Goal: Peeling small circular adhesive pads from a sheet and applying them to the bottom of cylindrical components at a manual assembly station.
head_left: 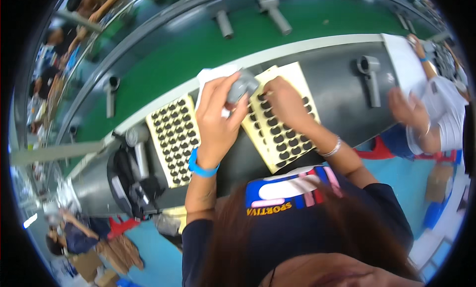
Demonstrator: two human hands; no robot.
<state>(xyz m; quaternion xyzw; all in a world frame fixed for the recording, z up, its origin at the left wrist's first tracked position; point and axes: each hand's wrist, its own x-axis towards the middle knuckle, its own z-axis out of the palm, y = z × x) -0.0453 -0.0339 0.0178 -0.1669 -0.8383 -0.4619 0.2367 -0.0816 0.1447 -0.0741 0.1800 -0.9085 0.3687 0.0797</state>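
The left hand [218, 113], with a bright blue band [203, 166] at its wrist, grasps a rounded grey plastic part [241, 86], thumb and fingers curled about its sides; lifted above the table and near the right hand [285, 106], it seems held there so both hands can work in one small area. Taking that part as the clock's centre, the right hand is at about four o'clock, its fingers bent together over the upper part of a cream sheet with rows of small black round pieces [296, 74]; whether they pinch a piece, I cannot tell. That sheet lies flat and slanted on the smooth black tabletop [339, 73], probably to keep its rows within the right hand's reach. A second cream sheet dotted with black pieces [170, 184] lies at eight o'clock, apart from the first, perhaps leaving the middle free for the hands. Beyond it, also toward eight, are a grey tube-handled housing [141, 155] and a black bag-like bundle [124, 180], both off to the side. Another grey housing with a ring-shaped head [371, 78] rests at three o'clock, well apart, nearer a co-worker's hand [409, 109].
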